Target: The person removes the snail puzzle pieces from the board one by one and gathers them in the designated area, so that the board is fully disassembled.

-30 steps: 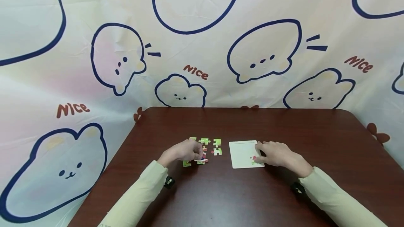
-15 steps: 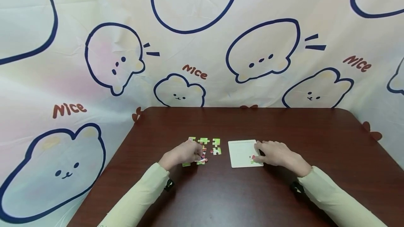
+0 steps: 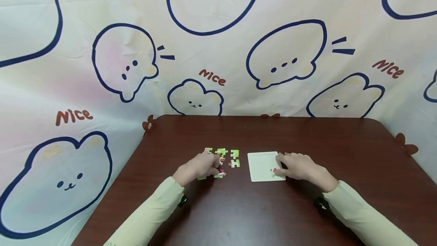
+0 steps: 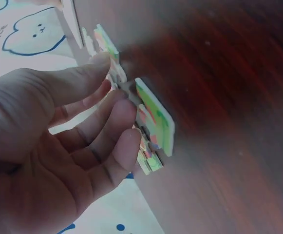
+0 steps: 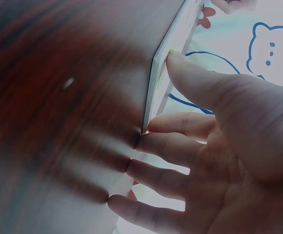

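Observation:
In the head view my left hand (image 3: 199,167) is low over a group of jigsaw pieces on the table. Its thumb and index fingertips meet around a small puzzle piece (image 4: 120,73) with a pale edge, partly covered by them in the left wrist view. A green-and-red puzzle piece (image 4: 157,116) lies beside the other fingertips. My right hand (image 3: 296,167) rests at the right edge of a white puzzle tray (image 3: 261,164). Its thumb presses down at a picture piece (image 3: 274,172) in the tray's near right corner, and the other fingers touch the table, fairly straight.
Left of the tray, more green-edged puzzle pieces (image 3: 221,152) lie in loose rows, including one (image 3: 235,163) closest to the tray. Everything lies on a dark brown table (image 3: 239,208). A cloth backdrop (image 3: 235,71) with bear drawings hangs behind and at the sides.
My left fingertips have shifted slightly over the pieces, and the blue-and-white piece patch under them shows less. My right hand and the tray stay in place; the head view sways a little.

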`<state>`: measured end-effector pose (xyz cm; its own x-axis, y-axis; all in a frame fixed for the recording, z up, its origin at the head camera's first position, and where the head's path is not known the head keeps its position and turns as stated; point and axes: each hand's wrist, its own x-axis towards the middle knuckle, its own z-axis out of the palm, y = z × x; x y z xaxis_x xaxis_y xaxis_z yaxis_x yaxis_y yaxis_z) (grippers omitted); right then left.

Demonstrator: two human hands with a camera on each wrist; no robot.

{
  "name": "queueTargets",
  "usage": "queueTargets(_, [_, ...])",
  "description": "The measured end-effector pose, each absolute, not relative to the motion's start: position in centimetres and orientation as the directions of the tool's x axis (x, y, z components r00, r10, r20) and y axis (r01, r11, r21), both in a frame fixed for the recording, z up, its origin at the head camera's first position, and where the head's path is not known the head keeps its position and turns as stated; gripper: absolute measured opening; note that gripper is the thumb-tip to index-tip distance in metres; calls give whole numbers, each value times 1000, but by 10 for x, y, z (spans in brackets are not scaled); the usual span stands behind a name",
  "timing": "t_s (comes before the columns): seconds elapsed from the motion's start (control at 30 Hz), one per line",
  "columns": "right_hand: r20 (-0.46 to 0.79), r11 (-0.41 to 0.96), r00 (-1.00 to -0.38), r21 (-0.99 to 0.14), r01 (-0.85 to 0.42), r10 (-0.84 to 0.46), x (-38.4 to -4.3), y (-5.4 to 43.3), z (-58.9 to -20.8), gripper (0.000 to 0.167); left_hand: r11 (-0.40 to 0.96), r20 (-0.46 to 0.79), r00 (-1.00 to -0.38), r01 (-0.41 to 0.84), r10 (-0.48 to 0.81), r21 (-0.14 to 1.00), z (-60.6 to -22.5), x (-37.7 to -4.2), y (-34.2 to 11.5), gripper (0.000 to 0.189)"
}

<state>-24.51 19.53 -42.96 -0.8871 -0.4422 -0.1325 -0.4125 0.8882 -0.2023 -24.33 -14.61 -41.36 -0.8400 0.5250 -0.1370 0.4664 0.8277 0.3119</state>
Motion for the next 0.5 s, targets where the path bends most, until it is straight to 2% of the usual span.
queueTargets(0.17, [-119, 881, -882, -199, -429, -456, -245, 195, -430, 25, 795, -111, -817, 506, 567, 335, -406, -246, -145, 19])
queueTargets(0.3, [-118, 881, -882, -199, -428, -455, -244, 196, -431, 25, 780, -110, -819, 483, 563, 398, -394, -252, -142, 10])
queueTargets(0.5, [-117, 883, -883, -191, -429, -454, -244, 198, -430, 26, 764, -70, -824, 485, 562, 426, -378, -259, -131, 9])
